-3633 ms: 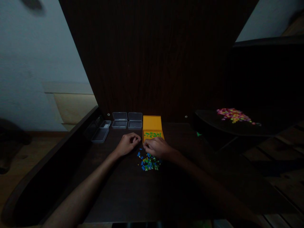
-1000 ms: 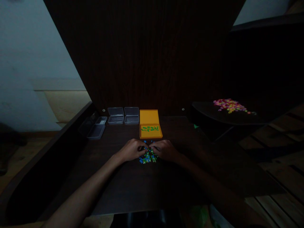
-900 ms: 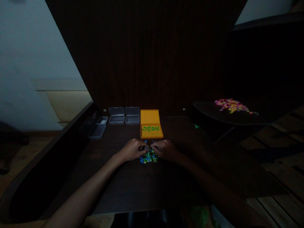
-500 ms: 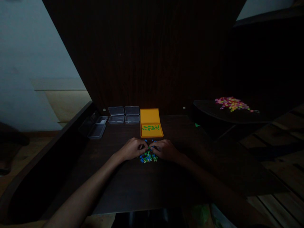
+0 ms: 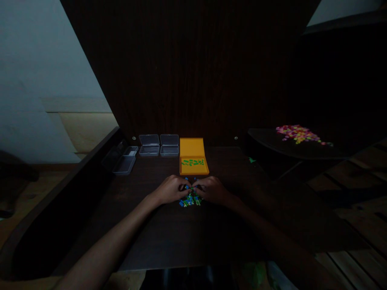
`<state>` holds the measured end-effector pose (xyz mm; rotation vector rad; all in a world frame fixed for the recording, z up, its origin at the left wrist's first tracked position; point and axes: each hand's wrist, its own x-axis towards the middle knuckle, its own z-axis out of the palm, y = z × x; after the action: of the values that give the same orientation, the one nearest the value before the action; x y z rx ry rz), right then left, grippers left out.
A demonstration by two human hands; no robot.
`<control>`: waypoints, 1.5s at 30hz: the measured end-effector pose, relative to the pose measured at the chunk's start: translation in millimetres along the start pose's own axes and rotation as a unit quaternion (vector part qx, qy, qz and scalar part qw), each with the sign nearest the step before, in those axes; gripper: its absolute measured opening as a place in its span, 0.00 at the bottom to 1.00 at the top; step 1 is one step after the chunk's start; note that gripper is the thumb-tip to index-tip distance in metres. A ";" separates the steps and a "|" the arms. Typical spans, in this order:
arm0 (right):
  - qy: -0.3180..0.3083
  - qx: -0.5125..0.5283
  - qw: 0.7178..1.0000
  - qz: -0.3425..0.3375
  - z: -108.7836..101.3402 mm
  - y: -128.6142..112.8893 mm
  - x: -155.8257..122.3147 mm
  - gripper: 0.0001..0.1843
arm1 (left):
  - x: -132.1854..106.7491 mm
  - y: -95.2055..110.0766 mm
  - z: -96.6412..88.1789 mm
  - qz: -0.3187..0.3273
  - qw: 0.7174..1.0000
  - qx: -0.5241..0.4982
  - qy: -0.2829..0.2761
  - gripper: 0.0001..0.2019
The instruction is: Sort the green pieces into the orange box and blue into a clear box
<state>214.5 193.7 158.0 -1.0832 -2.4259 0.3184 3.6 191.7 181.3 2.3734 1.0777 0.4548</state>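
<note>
A small heap of blue, green and pale toy bricks [image 5: 190, 200] lies on the dark tabletop [image 5: 181, 237]. My left hand [image 5: 171, 189] reaches its upper left side, thumb and forefinger curled into a pinch. Opposite it, my right hand [image 5: 214, 190] is also closed in a pinch, and the fingertips of both hands nearly meet over the heap. Tiny blue and green pieces show around the fingertips; what exactly each hand grips is too small to make out. Just beyond the hands stands an open yellow box [image 5: 192, 148], with several green bricks [image 5: 196, 163] spread inside.
Two clear plastic boxes [image 5: 149, 150] [image 5: 169, 150] stand with raised lids left of the yellow box. Another clear case [image 5: 124, 165] lies by the left side panel. Colourful small pieces [image 5: 299, 134] are piled on a shelf at the right. A dark upright panel [image 5: 193, 72] closes the back.
The view has shifted slightly, moving the scene a little to the right. Both hands stay at the heap, their fingertips moving a little over the small bricks.
</note>
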 end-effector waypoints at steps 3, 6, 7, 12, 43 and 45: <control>-0.004 0.004 1.000 0.007 1.2 0.4 0.0 0.08 | 2.0 0.5 3.2 -0.009 1.000 0.007 -0.001 0.11; -0.005 0.010 1.000 0.011 3.1 1.6 0.1 0.08 | 4.4 2.1 4.5 -0.027 1.000 0.007 0.002 0.10; -0.002 0.009 1.000 0.013 3.9 2.0 0.2 0.08 | 5.2 3.0 4.4 -0.035 0.999 0.007 0.002 0.09; 0.000 -0.005 1.000 0.022 5.8 1.4 1.1 0.07 | 7.4 9.5 3.3 -0.066 0.998 0.016 0.003 0.09; -0.062 -0.029 0.996 0.055 -4.9 -10.8 17.7 0.07 | 49.3 -26.6 -45.8 -0.083 0.969 -0.116 0.203 0.06; -0.054 -0.030 0.997 0.052 -4.3 -10.6 17.3 0.06 | 53.0 -27.4 -47.1 -0.081 0.966 -0.112 0.219 0.05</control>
<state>199.7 199.7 171.3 -1.2509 -2.4926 0.3486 -2.2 261.9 209.9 2.0140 1.3194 1.0175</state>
